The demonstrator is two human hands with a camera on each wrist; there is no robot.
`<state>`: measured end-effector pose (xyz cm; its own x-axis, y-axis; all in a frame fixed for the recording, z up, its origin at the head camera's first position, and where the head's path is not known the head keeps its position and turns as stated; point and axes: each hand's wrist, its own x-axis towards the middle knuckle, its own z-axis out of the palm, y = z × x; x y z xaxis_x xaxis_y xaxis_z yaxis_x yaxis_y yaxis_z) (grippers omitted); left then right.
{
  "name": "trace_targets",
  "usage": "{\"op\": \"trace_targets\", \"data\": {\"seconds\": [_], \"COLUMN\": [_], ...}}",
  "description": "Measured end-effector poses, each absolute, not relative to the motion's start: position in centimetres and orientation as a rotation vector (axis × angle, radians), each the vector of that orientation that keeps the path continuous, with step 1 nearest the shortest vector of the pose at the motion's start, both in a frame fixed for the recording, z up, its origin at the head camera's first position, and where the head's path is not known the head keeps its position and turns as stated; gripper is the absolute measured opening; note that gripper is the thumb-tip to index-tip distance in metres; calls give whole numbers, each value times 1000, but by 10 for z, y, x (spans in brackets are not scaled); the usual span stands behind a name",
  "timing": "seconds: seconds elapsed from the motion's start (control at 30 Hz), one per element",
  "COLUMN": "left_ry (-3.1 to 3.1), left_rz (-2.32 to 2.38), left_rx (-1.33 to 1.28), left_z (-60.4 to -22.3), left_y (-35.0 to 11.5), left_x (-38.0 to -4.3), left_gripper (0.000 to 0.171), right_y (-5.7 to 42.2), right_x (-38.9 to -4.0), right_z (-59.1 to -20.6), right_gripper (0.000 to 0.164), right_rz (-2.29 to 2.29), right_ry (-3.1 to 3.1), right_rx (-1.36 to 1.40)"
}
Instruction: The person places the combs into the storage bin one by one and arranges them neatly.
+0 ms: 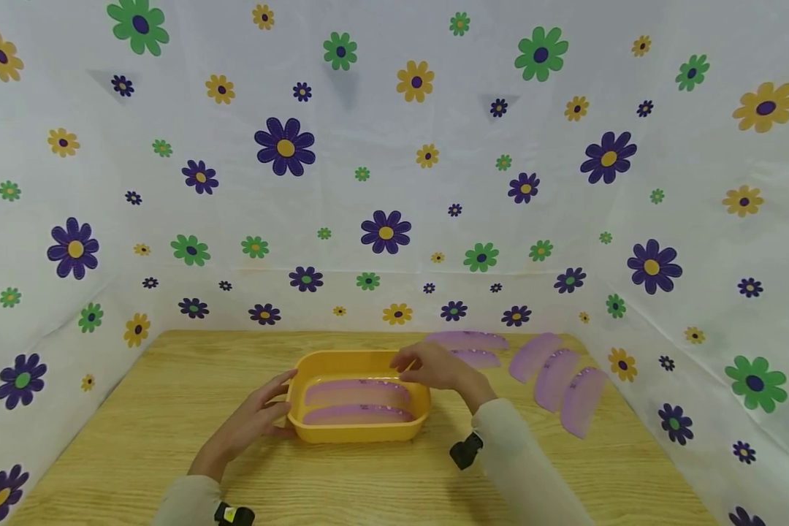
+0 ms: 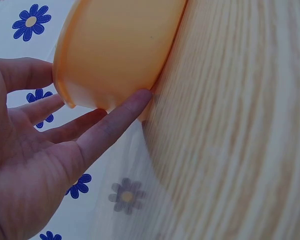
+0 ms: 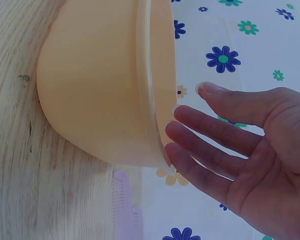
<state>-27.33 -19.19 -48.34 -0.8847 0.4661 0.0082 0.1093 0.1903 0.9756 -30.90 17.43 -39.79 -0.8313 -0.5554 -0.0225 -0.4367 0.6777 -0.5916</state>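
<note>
A yellow plastic basin (image 1: 361,432) stands on the table with two translucent purple combs (image 1: 358,416) lying side by side in it. My left hand (image 1: 253,418) is at the basin's left end. In the left wrist view its extended fingers (image 2: 117,117) touch the outer wall and rim. My right hand (image 1: 434,367) is over the basin's far right corner, holding nothing. The right wrist view shows its fingers (image 3: 210,150) slightly bent, with the tips right at the rim.
To the right, three more purple combs (image 1: 555,380) lie slanted on the wooden table (image 1: 191,398). Two others (image 1: 470,340) lie near the back edge, partly behind my right hand. A white flowered cloth (image 1: 342,197) surrounds the table's back and sides.
</note>
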Motion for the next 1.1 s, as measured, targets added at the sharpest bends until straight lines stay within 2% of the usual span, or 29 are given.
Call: {"op": "trace_targets", "data": {"seconds": [0.57, 1.1], "left_ry": [2194, 2186], "left_rz": [1746, 1745], "left_rx": [540, 516], "left_z": [-483, -482], "left_y": [-192, -192], "left_x": [-273, -274], "left_gripper": [64, 66], "right_y": [192, 226], "right_x": [-318, -340], "right_z": [-385, -406], "right_gripper": [25, 24], "right_rz": [-894, -1042], "right_ry": [2768, 2825], "right_rx": [-734, -608]}}
